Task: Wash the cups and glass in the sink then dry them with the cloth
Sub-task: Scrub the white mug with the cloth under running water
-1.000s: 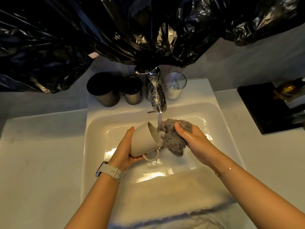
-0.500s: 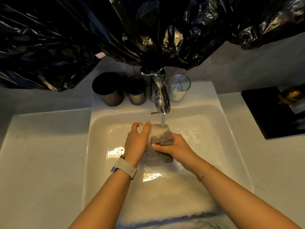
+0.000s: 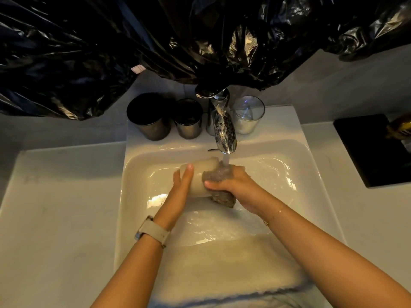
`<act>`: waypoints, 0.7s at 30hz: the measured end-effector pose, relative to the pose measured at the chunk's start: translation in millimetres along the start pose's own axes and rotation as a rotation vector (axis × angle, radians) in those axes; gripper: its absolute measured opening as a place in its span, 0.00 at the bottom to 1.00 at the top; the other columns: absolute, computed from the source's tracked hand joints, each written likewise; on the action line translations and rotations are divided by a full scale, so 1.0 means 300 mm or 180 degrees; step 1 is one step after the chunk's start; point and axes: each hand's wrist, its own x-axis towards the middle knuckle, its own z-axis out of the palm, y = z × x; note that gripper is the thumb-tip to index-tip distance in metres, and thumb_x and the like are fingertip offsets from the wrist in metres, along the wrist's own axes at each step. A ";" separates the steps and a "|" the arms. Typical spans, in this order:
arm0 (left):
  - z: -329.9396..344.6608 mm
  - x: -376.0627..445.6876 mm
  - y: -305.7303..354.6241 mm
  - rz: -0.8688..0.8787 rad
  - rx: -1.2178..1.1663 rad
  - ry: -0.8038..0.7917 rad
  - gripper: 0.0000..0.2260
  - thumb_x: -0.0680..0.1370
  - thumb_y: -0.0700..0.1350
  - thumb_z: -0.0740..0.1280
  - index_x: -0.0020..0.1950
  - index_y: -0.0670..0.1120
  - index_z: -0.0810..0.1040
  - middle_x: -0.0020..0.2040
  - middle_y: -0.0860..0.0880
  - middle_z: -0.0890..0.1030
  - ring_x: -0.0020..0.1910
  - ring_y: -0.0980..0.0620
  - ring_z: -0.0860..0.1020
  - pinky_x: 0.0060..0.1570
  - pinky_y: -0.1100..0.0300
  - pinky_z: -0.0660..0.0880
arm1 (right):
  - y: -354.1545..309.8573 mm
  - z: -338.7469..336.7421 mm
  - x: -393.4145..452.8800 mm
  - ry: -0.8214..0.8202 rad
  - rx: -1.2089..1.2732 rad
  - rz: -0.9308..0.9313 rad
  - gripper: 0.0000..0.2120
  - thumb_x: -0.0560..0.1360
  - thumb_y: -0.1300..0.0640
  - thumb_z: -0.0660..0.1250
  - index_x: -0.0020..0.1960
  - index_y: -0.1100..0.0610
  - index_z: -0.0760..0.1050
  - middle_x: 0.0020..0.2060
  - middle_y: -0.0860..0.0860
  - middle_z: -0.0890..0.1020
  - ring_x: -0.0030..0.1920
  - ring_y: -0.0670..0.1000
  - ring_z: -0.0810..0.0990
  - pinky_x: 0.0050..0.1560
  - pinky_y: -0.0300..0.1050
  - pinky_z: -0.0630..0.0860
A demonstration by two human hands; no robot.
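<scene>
A pale beige mug [image 3: 201, 174] lies on its side over the white sink [image 3: 311, 165], under water running from the chrome tap [image 3: 223, 127]. My left hand [image 3: 180, 192] grips the mug from the left. My right hand [image 3: 231, 187] presses a grey wet sponge [image 3: 219, 176] against the mug's right side. On the sink's back ledge stand a large dark cup [image 3: 149, 117], a smaller dark cup [image 3: 188, 120] and a clear glass [image 3: 248, 115]. A pale towel [image 3: 222, 267] lies over the sink's near edge.
Black plastic sheeting [image 3: 155, 41] hangs low over the back wall, just above the tap and cups. A black tray [image 3: 373, 150] with a bottle [image 3: 400, 127] sits on the counter at the right. White counter [image 3: 62, 207] extends to the left.
The mug has turned from mouth facing right to lying with its side up under the stream. My right hand has brought the sponge onto the mug's outside. The view has shifted slightly.
</scene>
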 end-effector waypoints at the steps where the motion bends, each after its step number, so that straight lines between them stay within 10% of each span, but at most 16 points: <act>1: -0.015 0.003 0.002 -0.0424 -0.0310 -0.0289 0.28 0.78 0.71 0.52 0.71 0.58 0.70 0.61 0.59 0.79 0.62 0.55 0.76 0.55 0.54 0.72 | 0.008 0.002 0.000 -0.0058 -0.0404 -0.0241 0.11 0.68 0.69 0.75 0.40 0.56 0.78 0.32 0.43 0.82 0.36 0.40 0.80 0.39 0.34 0.76; 5: -0.008 0.022 0.008 -0.0542 -0.1333 -0.0307 0.28 0.78 0.66 0.58 0.69 0.48 0.73 0.56 0.43 0.84 0.45 0.50 0.85 0.37 0.57 0.80 | 0.002 0.013 -0.008 -0.0312 -0.0920 -0.0327 0.14 0.67 0.65 0.78 0.33 0.51 0.75 0.28 0.42 0.79 0.32 0.41 0.77 0.37 0.36 0.74; 13: 0.011 -0.003 -0.030 0.0894 0.0012 -0.0071 0.16 0.80 0.53 0.62 0.67 0.56 0.64 0.60 0.50 0.76 0.51 0.65 0.78 0.47 0.72 0.74 | -0.039 -0.007 0.013 -0.0426 0.1121 0.0703 0.12 0.69 0.61 0.72 0.51 0.61 0.80 0.42 0.57 0.83 0.44 0.53 0.82 0.51 0.49 0.79; 18: -0.003 0.038 -0.015 -0.0312 -0.0932 -0.0519 0.27 0.78 0.67 0.58 0.70 0.53 0.71 0.62 0.44 0.82 0.56 0.46 0.83 0.45 0.50 0.82 | -0.008 0.010 -0.037 -0.0313 -0.0728 0.0032 0.11 0.70 0.67 0.75 0.36 0.55 0.75 0.27 0.50 0.78 0.27 0.47 0.75 0.27 0.37 0.72; 21: 0.029 0.042 -0.006 0.0040 -0.0639 -0.0007 0.21 0.79 0.66 0.58 0.65 0.54 0.71 0.59 0.44 0.81 0.54 0.46 0.82 0.46 0.50 0.81 | -0.018 0.007 -0.034 -0.0235 -0.0454 0.0034 0.09 0.70 0.64 0.75 0.38 0.56 0.76 0.30 0.55 0.79 0.29 0.51 0.76 0.30 0.39 0.71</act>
